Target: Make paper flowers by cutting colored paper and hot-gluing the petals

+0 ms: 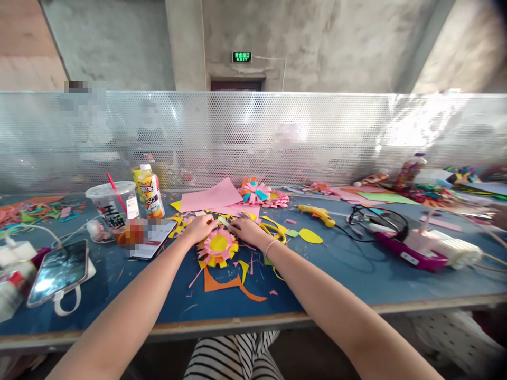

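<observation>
Paper flower (218,246) lies just below both hands' fingers (233,226).

A pink, orange and yellow paper flower (218,246) is lying on the blue table (348,274), by an orange scrap (227,284), a pink sheet (209,199) and a yellow glue gun (317,214).

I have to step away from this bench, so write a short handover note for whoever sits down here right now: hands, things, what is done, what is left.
Left hand and right hand both rest at the far edge of the pink, orange and yellow layered paper flower, fingertips meeting on a small piece there; the grip is too small to make out.
Yellow-handled scissors lie just right of the right hand, the yellow glue gun further right.
Done: the flower has layered petals and a yellow centre; two finished paper flowers lie behind.
Left: cannot tell; scraps lie on the blue table.
</observation>
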Tool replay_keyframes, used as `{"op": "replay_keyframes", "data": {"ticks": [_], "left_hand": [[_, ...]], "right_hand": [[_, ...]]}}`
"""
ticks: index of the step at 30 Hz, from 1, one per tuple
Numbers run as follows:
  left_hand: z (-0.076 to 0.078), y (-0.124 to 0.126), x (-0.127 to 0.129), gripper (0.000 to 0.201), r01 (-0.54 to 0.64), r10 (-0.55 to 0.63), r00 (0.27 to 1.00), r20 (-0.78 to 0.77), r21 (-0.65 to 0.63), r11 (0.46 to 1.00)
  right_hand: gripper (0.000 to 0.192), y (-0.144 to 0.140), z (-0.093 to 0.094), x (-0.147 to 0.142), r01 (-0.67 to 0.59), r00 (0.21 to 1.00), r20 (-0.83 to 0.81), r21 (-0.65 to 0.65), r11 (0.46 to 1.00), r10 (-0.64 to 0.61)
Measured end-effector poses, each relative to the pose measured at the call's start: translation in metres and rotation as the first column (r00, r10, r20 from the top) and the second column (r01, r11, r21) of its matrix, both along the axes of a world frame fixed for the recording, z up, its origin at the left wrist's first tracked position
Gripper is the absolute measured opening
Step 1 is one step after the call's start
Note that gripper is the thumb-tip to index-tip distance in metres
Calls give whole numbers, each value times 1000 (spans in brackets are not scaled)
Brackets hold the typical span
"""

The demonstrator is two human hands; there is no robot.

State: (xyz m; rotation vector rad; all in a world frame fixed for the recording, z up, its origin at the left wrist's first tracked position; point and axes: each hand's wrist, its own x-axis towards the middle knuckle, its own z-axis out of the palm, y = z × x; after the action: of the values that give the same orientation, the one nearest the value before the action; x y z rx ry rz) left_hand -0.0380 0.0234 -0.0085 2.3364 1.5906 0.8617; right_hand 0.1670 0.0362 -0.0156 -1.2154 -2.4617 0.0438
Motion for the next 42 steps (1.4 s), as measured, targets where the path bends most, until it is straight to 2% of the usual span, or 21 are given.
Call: {"op": "replay_keyframes", "data": {"ticks": [4, 7, 11, 14, 17, 21, 23, 26, 28, 30, 34, 42], "left_hand": [[1, -2, -1, 39, 138, -138, 990, 37, -2, 990], [2, -5, 1, 37, 179, -179, 984, 21, -11, 984], [1, -8, 6, 35, 193, -192, 981, 39, -13, 981], [2, -10, 7, 37, 206, -205, 978, 31, -18, 978], [2, -9, 7, 39, 195, -194, 981, 19, -13, 981], [2, -6, 5, 36, 154, -157, 986, 52, 48, 987], [3, -6, 6, 32, 136, -146, 986, 86, 107, 985], [6, -8, 9, 28, 116, -149, 974, 173, 189, 975], [7, -10, 13, 28, 122, -171, 959, 228, 214, 969], [8, -12, 17, 25, 146, -198, 951, 238, 220, 965], [10, -16, 22, 22, 160, -216, 950, 224, 244, 956], [8, -17, 27, 16, 140, -207, 945, 252, 260, 955]], "right_hand": [[40, 0, -1, 1, 19, 1000, 17, 16, 1000, -19], [38, -1, -1, 2, 34, 999, 19, -6, 999, -34], [37, -1, -5, 1, 28, 998, -48, -6, 1000, -29], [24, 2, -7, 0, 28, 988, -152, -15, 1000, -30], [11, 7, -5, -1, 90, 961, -261, -22, 996, -92], [11, 11, 4, 1, 155, 912, -384, 2, 988, -142], [13, 11, 9, 2, 107, 844, -525, -37, 994, -111], [13, 6, 12, -1, -109, 698, -716, -133, 985, -19], [12, 1, 12, -6, -239, 659, -751, -159, 958, 40], [10, -4, 12, -12, -304, 654, -752, -159, 939, 84], [13, -8, 10, -19, -278, 668, -740, -153, 948, 76], [12, -5, 10, -16, -301, 590, -807, -223, 927, -2]]}}
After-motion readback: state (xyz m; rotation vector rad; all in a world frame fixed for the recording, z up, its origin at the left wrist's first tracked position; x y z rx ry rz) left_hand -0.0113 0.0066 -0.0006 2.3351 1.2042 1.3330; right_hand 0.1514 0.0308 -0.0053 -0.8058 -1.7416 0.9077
